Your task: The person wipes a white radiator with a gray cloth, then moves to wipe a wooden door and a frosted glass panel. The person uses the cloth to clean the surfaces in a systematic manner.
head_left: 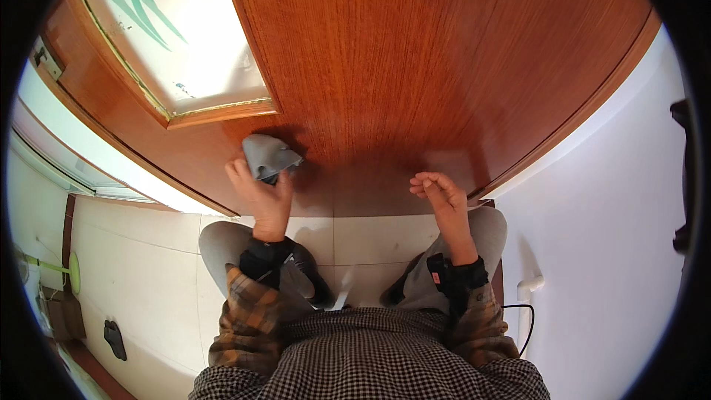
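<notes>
Left hand (259,194) is gripping a grey cloth (266,155), its thumb and fingers closing on the bunched lower part while the rest is standing up above the palm. That cloth is sitting at the low part of a brown wooden door (400,67), just below the bottom corner of the glass pane (192,37), and is casting a dark shadow on the wood to its right; whether it is touching the wood I cannot tell. Right hand (443,196) is hanging in the air before the door, well apart from the cloth, near the right knee (489,233). Its fingers are curling loosely, with the thumb lying close to them; whether the tips are meeting I cannot tell. Both wrists are wearing black bands (468,275), and plaid sleeves (248,311) are covering the forearms. The person is bending low, with both knees spreading outward and dark shoes (317,285) resting on pale tiles (148,252). Green leaf shapes are running down the pane, and bright light is washing out much of it. At the right, a white wall (592,274) is rising beside the door; a white pipe (528,287) is bending near it, and a black cable (532,326) is curving below. A dark slipper (115,339) is lying at the lower left.
</notes>
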Demonstrator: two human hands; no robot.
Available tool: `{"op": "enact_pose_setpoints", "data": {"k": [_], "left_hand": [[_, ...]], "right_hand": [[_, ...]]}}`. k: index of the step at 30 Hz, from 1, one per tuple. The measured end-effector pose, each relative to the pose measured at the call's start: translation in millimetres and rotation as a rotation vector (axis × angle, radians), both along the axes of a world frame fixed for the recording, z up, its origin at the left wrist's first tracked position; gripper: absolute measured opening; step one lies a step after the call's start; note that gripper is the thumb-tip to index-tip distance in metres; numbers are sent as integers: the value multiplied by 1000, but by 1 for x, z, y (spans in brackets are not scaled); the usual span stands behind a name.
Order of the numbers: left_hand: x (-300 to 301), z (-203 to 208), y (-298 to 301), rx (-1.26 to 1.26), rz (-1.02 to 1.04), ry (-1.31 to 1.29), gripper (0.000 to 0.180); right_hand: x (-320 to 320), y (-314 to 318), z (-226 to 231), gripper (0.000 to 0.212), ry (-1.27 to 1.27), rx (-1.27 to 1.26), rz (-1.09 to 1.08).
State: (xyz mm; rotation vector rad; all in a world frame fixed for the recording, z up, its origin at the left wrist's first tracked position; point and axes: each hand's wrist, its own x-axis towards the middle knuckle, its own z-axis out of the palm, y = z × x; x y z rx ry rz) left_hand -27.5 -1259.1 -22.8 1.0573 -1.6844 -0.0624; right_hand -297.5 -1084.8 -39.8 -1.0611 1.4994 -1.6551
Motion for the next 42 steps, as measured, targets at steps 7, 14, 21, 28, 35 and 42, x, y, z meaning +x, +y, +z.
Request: {"op": "enact_pose_setpoints", "data": {"k": [7, 14, 21, 28, 35, 42], "left_hand": [[32, 7, -5, 138, -170, 46, 47], [79, -12, -35, 41, 23, 464, 43], [12, 1, -18, 35, 337, 116, 54], [-43, -1, 34, 132, -179, 32, 57], [78, -11, -53, -20, 400, 37, 57], [45, 5, -24, -8, 172, 138, 70]], "right_hand": [[24, 23, 18, 23, 64, 88, -1], [56, 55, 31, 18, 195, 47, 56], [87, 80, 40, 17, 352, 32, 161], [98, 71, 37, 15, 401, 17, 159], [96, 71, 32, 16, 393, 26, 185], [104, 64, 32, 13, 420, 31, 169]]}}
